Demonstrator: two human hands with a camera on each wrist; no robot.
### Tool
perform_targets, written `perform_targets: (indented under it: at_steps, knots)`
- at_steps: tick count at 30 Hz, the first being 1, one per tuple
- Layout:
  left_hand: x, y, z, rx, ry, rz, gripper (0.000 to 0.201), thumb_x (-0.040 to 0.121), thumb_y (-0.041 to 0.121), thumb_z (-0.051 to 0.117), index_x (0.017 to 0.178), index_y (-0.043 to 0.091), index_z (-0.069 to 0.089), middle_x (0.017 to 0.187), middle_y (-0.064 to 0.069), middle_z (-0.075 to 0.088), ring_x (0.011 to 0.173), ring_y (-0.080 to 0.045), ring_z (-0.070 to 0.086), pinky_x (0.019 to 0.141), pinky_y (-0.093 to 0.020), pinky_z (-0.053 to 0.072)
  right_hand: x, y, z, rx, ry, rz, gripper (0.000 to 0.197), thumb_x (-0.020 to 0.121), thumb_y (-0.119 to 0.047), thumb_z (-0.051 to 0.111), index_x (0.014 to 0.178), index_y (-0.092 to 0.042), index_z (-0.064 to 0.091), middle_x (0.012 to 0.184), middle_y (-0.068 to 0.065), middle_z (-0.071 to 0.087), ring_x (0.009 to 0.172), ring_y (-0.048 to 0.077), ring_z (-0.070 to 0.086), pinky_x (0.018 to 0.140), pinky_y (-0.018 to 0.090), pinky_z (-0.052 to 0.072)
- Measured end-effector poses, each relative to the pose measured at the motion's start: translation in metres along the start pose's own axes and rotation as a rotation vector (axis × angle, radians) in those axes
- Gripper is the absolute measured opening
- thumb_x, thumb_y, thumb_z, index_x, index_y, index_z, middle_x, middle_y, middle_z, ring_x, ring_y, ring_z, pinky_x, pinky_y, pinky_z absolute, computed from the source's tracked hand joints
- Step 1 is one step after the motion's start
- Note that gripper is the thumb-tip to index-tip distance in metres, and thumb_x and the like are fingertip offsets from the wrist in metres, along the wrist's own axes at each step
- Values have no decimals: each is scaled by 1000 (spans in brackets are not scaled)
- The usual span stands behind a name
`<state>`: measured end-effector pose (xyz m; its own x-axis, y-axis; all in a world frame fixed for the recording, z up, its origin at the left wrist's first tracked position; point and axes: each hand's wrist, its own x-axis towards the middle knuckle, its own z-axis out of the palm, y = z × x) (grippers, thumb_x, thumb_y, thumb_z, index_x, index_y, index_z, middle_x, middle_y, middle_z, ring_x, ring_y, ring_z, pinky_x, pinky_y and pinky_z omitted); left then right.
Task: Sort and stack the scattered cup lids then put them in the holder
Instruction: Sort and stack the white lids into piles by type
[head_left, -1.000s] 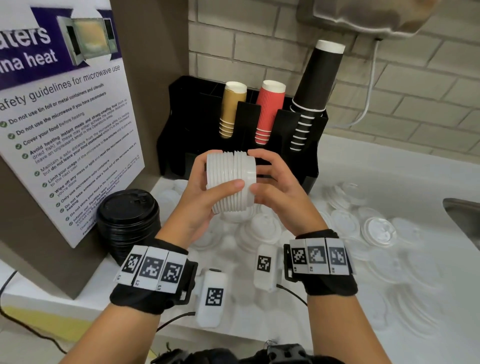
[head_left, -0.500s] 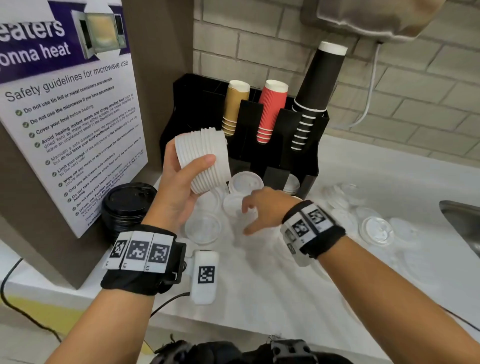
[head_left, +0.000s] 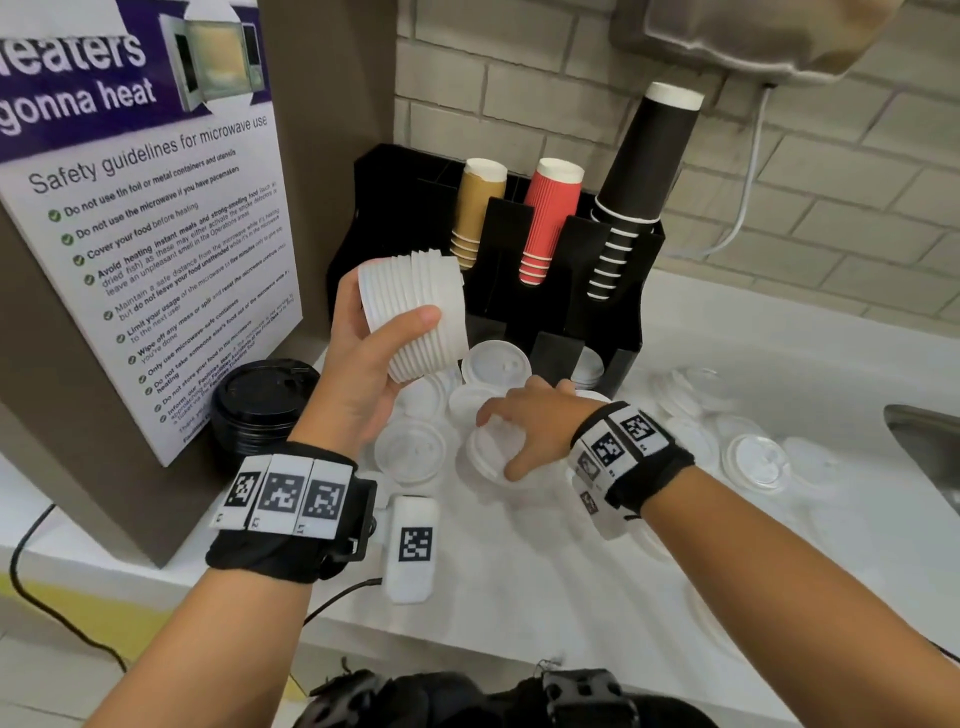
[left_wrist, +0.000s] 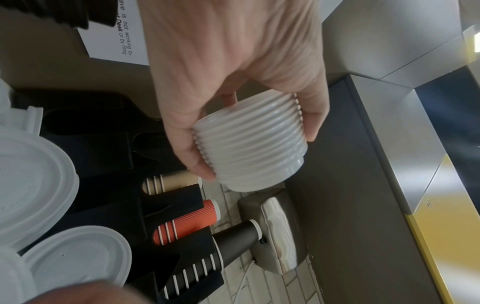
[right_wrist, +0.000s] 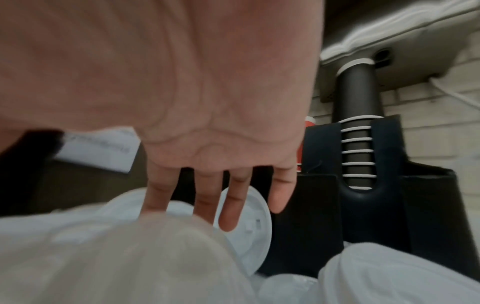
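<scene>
My left hand grips a tall stack of nested white cup lids, tilted on its side and raised in front of the black holder; the left wrist view shows thumb and fingers wrapped round the stack. Lower down, my right hand arches over a loose white lid on the white counter, fingers straight and spread, thumb at the lid's near edge. More loose white lids lie around it. The holder's lower slot holds a few white lids.
The holder carries tan, red and black paper cup stacks. A pile of black lids sits left by a brown box with a poster. Several clear and white lids are scattered right, near a sink edge.
My right hand let go of the stack and dropped to the loose lids on the counter. My left hand carried the stack up and to the left.
</scene>
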<state>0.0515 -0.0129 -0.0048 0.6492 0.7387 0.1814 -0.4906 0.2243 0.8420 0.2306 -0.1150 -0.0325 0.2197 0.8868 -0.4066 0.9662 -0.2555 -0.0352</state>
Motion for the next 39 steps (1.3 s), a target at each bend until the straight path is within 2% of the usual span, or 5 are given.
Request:
perform_targets:
  at_steps: [7, 14, 24, 29, 39]
  knots:
    - [3, -4, 4, 3, -3, 2, 64, 63, 24, 77, 119, 33, 47, 122, 3, 55, 115, -20, 57, 77, -37, 57, -15, 20, -15, 755, 287, -4, 51, 78, -32, 75, 119, -34, 45, 114, -1, 55, 109, 19, 55, 96, 36, 47]
    - [6, -19, 7, 10, -21, -48, 71, 54, 33, 79, 118, 34, 49, 122, 4, 56, 112, -17, 59, 71, -32, 56, -37, 2, -14, 1505, 587, -135, 42, 77, -27, 62, 116, -39, 52, 104, 9, 61, 102, 24, 62, 81, 33, 56]
    - [1, -37, 13, 67, -102, -116, 71, 53, 33, 81, 117, 36, 51, 116, 5, 58, 105, -13, 61, 68, -28, 55, -46, -19, -9, 1460, 625, -180, 54, 80, -28, 57, 134, -33, 47, 121, 13, 60, 111, 25, 60, 87, 40, 54]
    - [0, -41, 12, 57, -88, -130, 60, 66, 20, 74, 120, 34, 50, 118, 3, 58, 110, -19, 59, 69, -29, 55, -45, -21, -15, 1415, 622, -219, 57, 80, -19, 57, 135, -30, 49, 121, 16, 58, 105, 28, 62, 85, 42, 55]
    - [-1, -45, 15, -159, -51, -295, 75, 70, 33, 75, 139, 24, 46, 132, -10, 59, 119, -30, 60, 86, -42, 57, -46, -21, -25, 1175, 694, -182, 53, 81, -28, 69, 130, -35, 50, 117, 0, 58, 105, 22, 60, 81, 35, 55]
